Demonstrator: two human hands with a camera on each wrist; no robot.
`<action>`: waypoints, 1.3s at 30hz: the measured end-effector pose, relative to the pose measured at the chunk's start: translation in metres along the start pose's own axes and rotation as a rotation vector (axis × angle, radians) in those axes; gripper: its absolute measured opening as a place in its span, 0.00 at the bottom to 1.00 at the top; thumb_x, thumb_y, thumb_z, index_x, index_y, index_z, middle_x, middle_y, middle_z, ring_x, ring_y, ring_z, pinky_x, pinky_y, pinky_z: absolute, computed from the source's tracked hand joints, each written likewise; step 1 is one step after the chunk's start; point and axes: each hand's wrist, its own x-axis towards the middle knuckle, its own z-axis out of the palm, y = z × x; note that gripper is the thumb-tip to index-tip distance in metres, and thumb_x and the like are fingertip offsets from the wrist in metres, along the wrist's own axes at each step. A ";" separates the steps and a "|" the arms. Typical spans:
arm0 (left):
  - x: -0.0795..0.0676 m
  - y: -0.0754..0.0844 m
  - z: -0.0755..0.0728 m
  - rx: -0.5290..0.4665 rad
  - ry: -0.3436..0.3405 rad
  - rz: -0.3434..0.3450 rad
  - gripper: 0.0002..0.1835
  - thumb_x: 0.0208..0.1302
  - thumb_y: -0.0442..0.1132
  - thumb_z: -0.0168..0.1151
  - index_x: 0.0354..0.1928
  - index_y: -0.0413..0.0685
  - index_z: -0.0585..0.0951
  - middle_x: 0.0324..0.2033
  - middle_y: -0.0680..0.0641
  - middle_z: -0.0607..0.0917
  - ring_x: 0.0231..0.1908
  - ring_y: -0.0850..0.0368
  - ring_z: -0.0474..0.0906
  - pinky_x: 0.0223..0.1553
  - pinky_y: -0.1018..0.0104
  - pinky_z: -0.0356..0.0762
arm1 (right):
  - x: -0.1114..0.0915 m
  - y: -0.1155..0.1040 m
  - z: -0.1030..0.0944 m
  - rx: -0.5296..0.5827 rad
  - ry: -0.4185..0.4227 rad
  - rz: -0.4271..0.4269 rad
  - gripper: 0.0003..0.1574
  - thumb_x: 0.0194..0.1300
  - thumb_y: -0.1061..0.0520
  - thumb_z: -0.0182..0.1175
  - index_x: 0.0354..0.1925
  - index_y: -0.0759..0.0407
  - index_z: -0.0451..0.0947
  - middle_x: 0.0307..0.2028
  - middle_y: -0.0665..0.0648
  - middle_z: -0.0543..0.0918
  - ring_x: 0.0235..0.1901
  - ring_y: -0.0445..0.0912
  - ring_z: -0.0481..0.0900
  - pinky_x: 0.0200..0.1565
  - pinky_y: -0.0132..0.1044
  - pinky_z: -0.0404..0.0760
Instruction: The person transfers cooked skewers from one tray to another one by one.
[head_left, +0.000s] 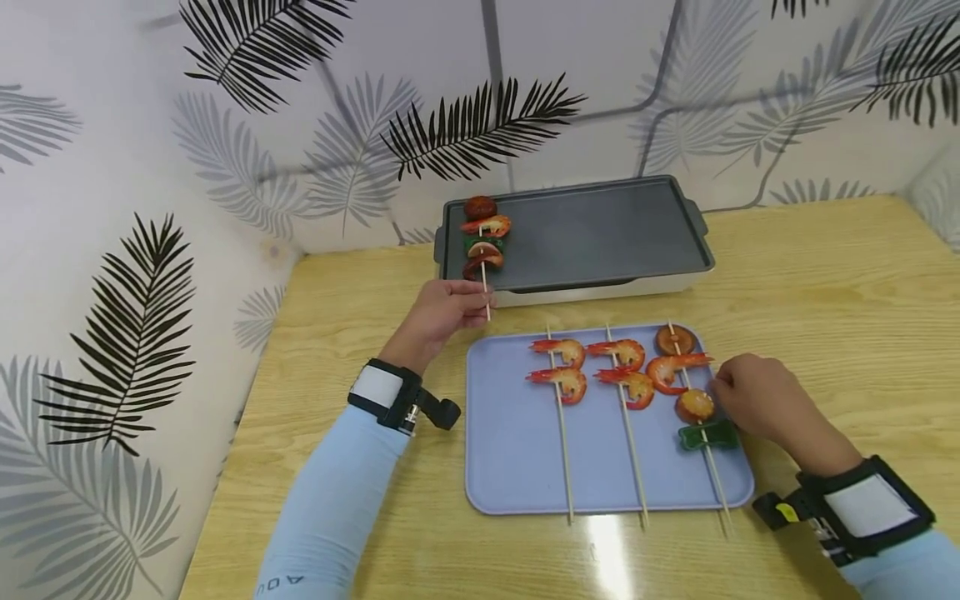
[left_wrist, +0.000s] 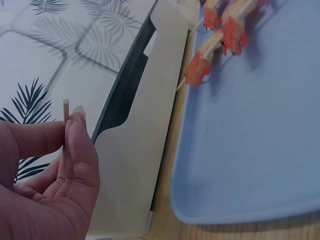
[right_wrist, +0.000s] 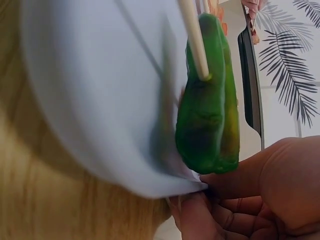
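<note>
My left hand (head_left: pixel 450 310) pinches the bare end of a wooden skewer (left_wrist: pixel 66 109) between thumb and fingers. That skewer's food, a brown round piece, a shrimp, green pepper and other slices (head_left: pixel 483 242), lies over the left end of the grey griddle (head_left: pixel 592 233). With thumb and fingertips my right hand (head_left: pixel 765 404) grips the right rim of the blue tray (head_left: pixel 517 467). Right beside it is a green pepper piece (right_wrist: pixel 210 110) on the tray's rightmost skewer, which also carries a shrimp (head_left: pixel 663 375) and round pieces. Two shrimp skewers (head_left: pixel 564 433) lie further left on the tray.
Behind the tray the griddle stands close to the leaf-patterned wall covering (head_left: pixel 480 133), its pale base (left_wrist: pixel 135 165) facing me. The skewers' stick ends overhang the tray's front edge. Wooden table (head_left: pixel 840 292) surrounds the tray.
</note>
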 end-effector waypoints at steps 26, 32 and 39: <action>-0.093 -0.013 0.009 0.105 -0.066 0.106 0.13 0.69 0.30 0.57 0.52 0.31 0.77 0.44 0.35 0.85 0.35 0.57 0.84 0.43 0.63 0.82 | -0.001 0.002 0.002 0.011 0.002 0.001 0.16 0.68 0.60 0.54 0.26 0.69 0.78 0.18 0.54 0.71 0.19 0.46 0.69 0.20 0.38 0.66; -0.123 -0.028 0.020 0.129 -0.081 0.096 0.12 0.69 0.29 0.56 0.51 0.30 0.78 0.43 0.33 0.85 0.35 0.57 0.85 0.43 0.60 0.82 | -0.002 0.004 0.003 0.006 0.015 -0.004 0.16 0.67 0.60 0.54 0.26 0.69 0.78 0.18 0.54 0.71 0.19 0.47 0.69 0.21 0.38 0.66; -0.146 -0.057 0.030 0.082 -0.151 0.052 0.13 0.68 0.28 0.54 0.51 0.25 0.75 0.39 0.35 0.86 0.33 0.60 0.84 0.39 0.64 0.82 | -0.001 0.004 0.003 0.019 0.016 -0.003 0.15 0.68 0.60 0.55 0.28 0.71 0.78 0.19 0.55 0.72 0.20 0.47 0.70 0.22 0.38 0.66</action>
